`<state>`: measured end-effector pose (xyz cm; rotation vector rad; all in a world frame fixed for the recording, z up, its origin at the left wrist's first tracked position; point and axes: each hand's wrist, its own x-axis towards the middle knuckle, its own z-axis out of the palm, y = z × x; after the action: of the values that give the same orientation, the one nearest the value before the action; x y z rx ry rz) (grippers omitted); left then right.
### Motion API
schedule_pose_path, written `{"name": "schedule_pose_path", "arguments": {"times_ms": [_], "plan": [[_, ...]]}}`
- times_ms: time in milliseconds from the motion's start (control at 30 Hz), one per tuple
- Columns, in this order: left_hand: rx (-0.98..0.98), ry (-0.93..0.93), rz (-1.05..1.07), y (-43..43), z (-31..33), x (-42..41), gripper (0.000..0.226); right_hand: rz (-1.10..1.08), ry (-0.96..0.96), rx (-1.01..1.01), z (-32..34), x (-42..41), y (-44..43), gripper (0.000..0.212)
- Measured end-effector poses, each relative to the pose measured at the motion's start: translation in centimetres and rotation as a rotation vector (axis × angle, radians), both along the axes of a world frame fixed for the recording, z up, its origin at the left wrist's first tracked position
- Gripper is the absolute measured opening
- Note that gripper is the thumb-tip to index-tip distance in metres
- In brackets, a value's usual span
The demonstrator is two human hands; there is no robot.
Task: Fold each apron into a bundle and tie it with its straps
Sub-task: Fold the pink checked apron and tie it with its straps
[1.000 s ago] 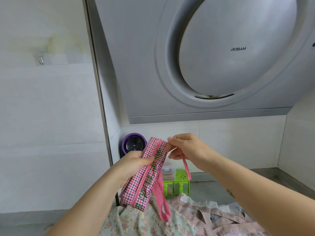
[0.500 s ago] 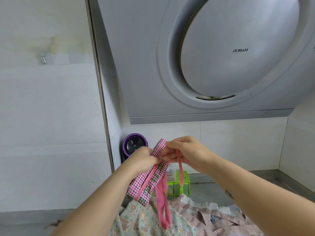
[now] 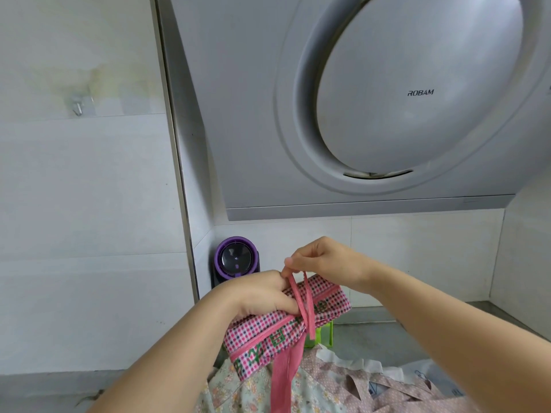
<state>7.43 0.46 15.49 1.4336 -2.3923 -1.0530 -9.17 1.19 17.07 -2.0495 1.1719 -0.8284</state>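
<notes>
While your left hand (image 3: 262, 296) holds the pink checked apron bundle (image 3: 268, 338) in the air above the surface (image 3: 372, 341), note that its grip is closed round the bundle's upper left end, fingers curled over the cloth. Your right hand (image 3: 325, 263) sits just above the bundle; its grip is a narrow pinch, thumb and forefinger holding the top of the thin pink strap (image 3: 301, 296). This strap runs down as a loop across the middle of the bundle, where the cloth is drawn in. A wider pink strap (image 3: 283, 377) hangs from the bundle's lower edge over a pale floral apron (image 3: 247, 391). Beside that lies a dusty pink dotted apron (image 3: 372, 389), unfolded. A green box (image 3: 325, 335) shows just behind the bundle, and a purple round device (image 3: 235, 257) stands in the corner under the range hood (image 3: 387, 99).
</notes>
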Motion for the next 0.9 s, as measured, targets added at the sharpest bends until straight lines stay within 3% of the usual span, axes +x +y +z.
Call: {"name": "schedule_pose_path", "arguments": {"times_ms": [100, 267, 467, 733, 900], "plan": [[0.006, 0.063, -0.015, 0.6, 0.3, 0.4, 0.021, 0.042, -0.086, 0.209, -0.5, -0.7, -0.4, 0.028], [-0.105, 0.087, 0.001, 1.2, 0.6, 1.1, 0.025, 0.078, -0.398, 0.673, -0.6, -1.0, -0.4, 0.049], [-0.183, 0.216, 0.096, 1.7, 0.6, 1.8, 0.017, 0.149, -0.633, 0.81, -1.1, -1.3, -0.1, 0.045], [-0.228, 0.382, 0.175, 2.0, 0.7, 1.9, 0.038, 0.335, -0.565, 0.652, -1.8, -1.7, -0.6, 0.026], [-0.3, 0.436, 0.195, 2.2, 0.8, 2.0, 0.035, 0.107, -0.228, 0.208, -1.1, -1.1, -0.7, 0.017]]}}
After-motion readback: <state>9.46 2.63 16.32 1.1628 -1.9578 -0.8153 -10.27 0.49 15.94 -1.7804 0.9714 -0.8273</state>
